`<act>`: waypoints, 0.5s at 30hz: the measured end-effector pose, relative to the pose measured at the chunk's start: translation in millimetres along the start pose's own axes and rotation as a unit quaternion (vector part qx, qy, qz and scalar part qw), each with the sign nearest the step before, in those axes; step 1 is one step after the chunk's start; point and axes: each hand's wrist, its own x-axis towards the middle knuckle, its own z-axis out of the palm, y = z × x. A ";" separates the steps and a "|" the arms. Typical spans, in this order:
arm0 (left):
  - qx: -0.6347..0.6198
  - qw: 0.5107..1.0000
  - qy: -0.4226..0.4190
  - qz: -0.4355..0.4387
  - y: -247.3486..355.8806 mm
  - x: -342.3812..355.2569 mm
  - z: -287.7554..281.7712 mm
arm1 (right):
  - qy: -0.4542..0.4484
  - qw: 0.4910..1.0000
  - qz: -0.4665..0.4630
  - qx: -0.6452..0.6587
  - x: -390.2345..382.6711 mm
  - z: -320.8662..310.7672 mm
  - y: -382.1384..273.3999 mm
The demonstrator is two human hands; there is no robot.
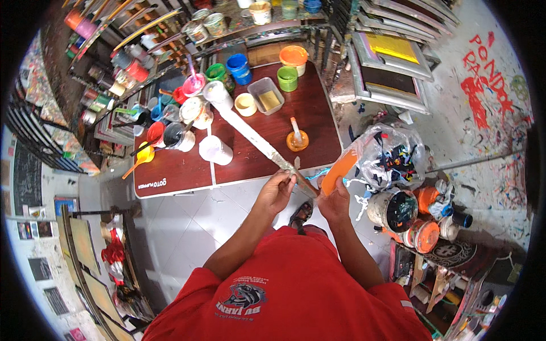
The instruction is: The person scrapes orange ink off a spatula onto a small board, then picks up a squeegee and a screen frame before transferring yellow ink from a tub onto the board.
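A long, narrow strip [247, 132], coated in white toward its far end and brown at its near end, slants across the table. My left hand [277, 192] pinches it near its lower part. My right hand [333, 200] grips a flat orange piece [341, 172] with a rounded end; its exact kind is unclear. The strip's near end reaches my right hand, but whether those fingers touch it I cannot tell. The far end lies by a white tub [218, 94]. An orange cup [297, 141] with a brush or stick in it stands beside the strip.
Paint tubs crowd the dark red table [250, 170], among them a blue tub [239, 69] and a clear rectangular container [266, 95]. At right are a plastic bag of scraps [392, 159] and paint buckets [398, 211]. Framed screens [392, 71] stack behind.
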 end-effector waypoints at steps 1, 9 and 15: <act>-0.010 1.000 0.004 0.010 -3.8 -0.9 2.9 | 0.007 1.000 0.000 -0.012 -0.2 3.0 -1.2; 0.095 0.991 -0.063 0.072 -6.2 -26.1 30.3 | -0.032 0.998 -0.002 -0.058 -1.1 26.5 13.1; 0.244 0.957 0.028 0.157 27.7 -47.8 21.5 | -0.053 0.997 0.055 -0.015 4.2 21.0 26.5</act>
